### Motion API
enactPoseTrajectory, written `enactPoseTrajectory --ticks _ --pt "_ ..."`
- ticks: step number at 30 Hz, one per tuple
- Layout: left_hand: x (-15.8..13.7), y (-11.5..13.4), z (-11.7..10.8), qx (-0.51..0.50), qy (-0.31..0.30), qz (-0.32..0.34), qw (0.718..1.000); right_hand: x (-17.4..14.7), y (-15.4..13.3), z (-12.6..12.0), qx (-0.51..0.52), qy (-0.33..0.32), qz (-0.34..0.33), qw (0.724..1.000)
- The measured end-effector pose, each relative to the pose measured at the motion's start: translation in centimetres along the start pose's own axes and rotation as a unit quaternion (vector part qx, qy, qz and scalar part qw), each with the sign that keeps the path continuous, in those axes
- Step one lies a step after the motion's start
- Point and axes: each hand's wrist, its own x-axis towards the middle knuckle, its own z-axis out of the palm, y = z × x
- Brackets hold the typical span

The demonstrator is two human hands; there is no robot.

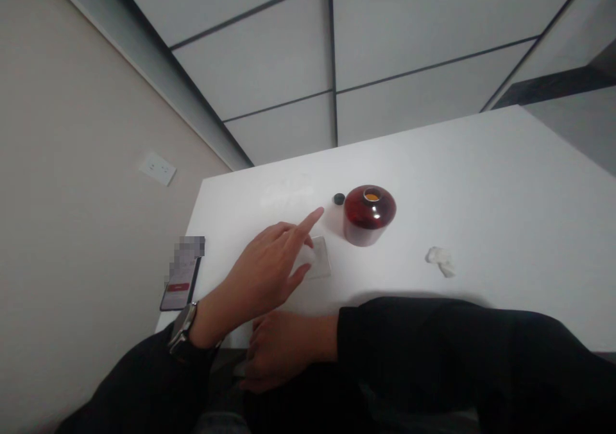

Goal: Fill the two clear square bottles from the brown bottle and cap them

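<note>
My left hand, a watch on its wrist, reaches over the white table. Its index finger points out toward the jar, while the thumb and a bent finger close around a small white cotton-like wad. Under and beside those fingertips lies a flat, clear square piece. A dark red, rounded glass jar stands uncapped just beyond, its mouth facing up. Next to it rests a small black cap. My right hand is low at the table's front edge, fingers curled; what they hold, if anything, is hidden.
A crumpled white tissue lies to the right on the table. A phone rests at the left edge, near the wall with a power socket. Pale panelled doors rise behind the table.
</note>
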Motion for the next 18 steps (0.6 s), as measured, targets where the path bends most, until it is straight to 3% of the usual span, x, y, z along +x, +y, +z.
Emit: enactPoseTrajectory --ticks 2,7,11,15,18 --pt "0.05 0.16 -0.13 -0.011 -0.020 0.035 0.999 0.03 -0.01 0.15 0.004 0.003 0.007 1.000" --pt "-0.01 -0.03 -0.42 -0.020 -0.002 -0.019 1.000 -0.14 -0.04 0.44 0.000 0.022 0.002 1.000" --pt "-0.06 -0.38 -0.38 -0.033 -0.003 0.018 0.999 -0.21 0.04 0.64 -0.005 0.035 0.003 0.999" --pt "-0.17 -0.53 0.07 -0.024 0.041 -0.066 0.997 -0.12 0.16 0.70 0.004 0.034 0.003 0.999" --pt "-0.40 -0.51 0.17 -0.065 0.001 -0.047 0.997 -0.11 0.14 0.78 0.012 0.042 0.006 0.999"
